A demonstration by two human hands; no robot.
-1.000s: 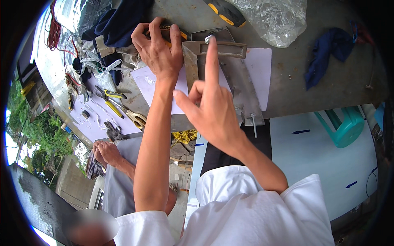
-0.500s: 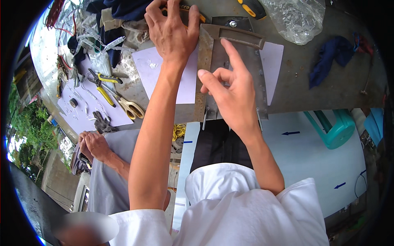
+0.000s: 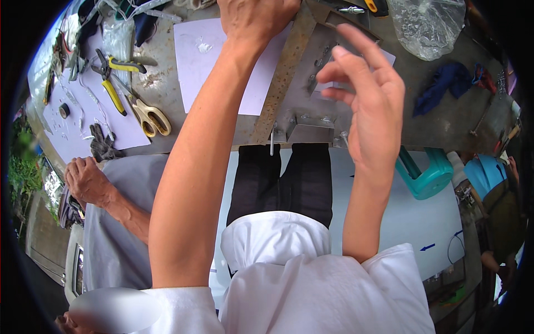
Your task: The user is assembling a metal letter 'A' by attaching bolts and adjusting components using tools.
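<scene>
My left hand [image 3: 256,19] is at the upper edge of the view, beside the far end of a rusty flat metal bar [image 3: 283,72]. Its fingers are cut off by the edge, so what they touch is hidden. My right hand [image 3: 370,89] is raised over the right side of a grey metal plate [image 3: 289,106], with index finger and thumb stretched out, the other fingers loosely bent and nothing in them. The bar slants across the plate. A small bent metal bracket [image 3: 311,131] and a thin metal pin [image 3: 272,139] show at the near edge.
Lilac paper [image 3: 194,72] lies left of the bar. Farther left are pliers [image 3: 114,78], scissors [image 3: 150,118], a dark glove [image 3: 104,146] and another person's hand [image 3: 89,181]. On the right are a plastic bag [image 3: 425,28], blue cloth [image 3: 445,86] and a green stool [image 3: 431,178].
The view has shifted, carrying my left hand's fingers past the upper edge. The bar now slants more. My right hand has moved right, away from the bar, with its fingers slightly more bent.
</scene>
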